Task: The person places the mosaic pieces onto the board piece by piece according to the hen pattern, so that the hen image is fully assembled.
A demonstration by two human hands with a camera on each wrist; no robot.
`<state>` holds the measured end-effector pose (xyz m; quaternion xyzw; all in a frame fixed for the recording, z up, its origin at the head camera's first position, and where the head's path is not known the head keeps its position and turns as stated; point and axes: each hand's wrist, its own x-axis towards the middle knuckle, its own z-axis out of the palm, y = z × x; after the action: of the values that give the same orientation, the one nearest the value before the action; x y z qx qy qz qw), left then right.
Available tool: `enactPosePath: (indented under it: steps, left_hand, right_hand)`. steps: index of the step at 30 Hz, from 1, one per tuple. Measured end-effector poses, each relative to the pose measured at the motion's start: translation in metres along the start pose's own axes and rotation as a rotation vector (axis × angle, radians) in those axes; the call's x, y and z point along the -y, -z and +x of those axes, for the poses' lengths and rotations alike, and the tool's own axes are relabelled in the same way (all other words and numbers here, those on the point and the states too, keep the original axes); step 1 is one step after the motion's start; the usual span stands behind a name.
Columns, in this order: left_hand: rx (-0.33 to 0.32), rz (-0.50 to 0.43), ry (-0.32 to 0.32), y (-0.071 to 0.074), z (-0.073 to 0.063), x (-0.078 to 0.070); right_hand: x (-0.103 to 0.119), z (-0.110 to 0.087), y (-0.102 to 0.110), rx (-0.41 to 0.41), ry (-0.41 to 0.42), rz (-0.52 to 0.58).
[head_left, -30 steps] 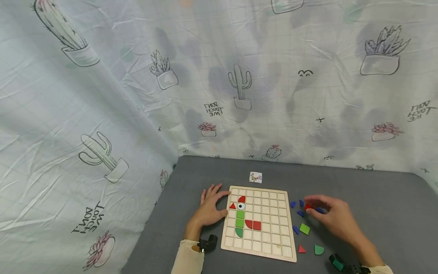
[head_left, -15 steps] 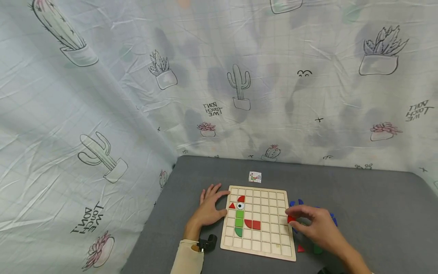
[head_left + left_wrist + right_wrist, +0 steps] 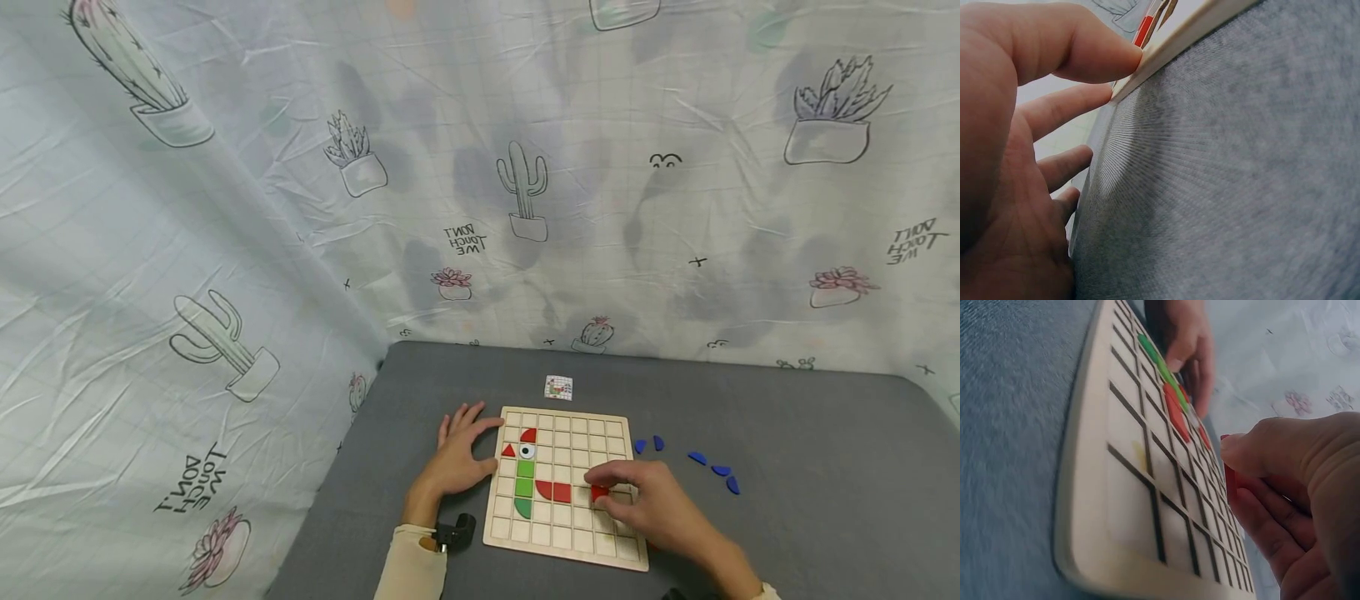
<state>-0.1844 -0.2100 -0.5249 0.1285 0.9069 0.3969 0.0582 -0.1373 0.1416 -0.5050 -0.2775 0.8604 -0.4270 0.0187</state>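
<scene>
The left hand [image 3: 455, 462], fingers spread, touches the left edge of the board [image 3: 562, 512], probably to steady it; over the board's right half, the right hand [image 3: 654, 504] fingertip-pinches a red piece [image 3: 599, 492], apparently for fine control.

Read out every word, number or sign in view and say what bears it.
"DON'T TOUCH ME", mirrored, lower left of the cactus-print backdrop.
"DON'T TOUCH ME", mirrored, near the backdrop's middle.
"DON'T TOUCH ME", mirrored, at its right.
Picture card: any lettering too small to read.
Wooden grid board: no lettering visible.
</scene>
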Motion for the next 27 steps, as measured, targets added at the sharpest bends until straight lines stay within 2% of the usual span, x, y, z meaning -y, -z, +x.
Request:
enactPosePath:
  steps: [9,16,19,27]
  left_hand:
    - [-0.002,0.014,0.003,-0.001,0.0,0.0]
    - [-0.002,0.02,0.001,-0.001,0.0,0.0]
    - [-0.003,0.017,0.004,-0.001,-0.001,-0.001]
    - [-0.007,0.02,0.007,-0.001,-0.001,-0.001]
  right_hand:
    - [0.002,0.013,-0.018,0.048,0.113,-0.041]
    - [0.0,0.013,-0.023,-0.046,0.181,-0.13]
    - [-0.003,0.013,-0.026,-0.072,0.189,-0.137]
    - [-0.005,0.013,-0.029,-0.044,0.129,-0.13]
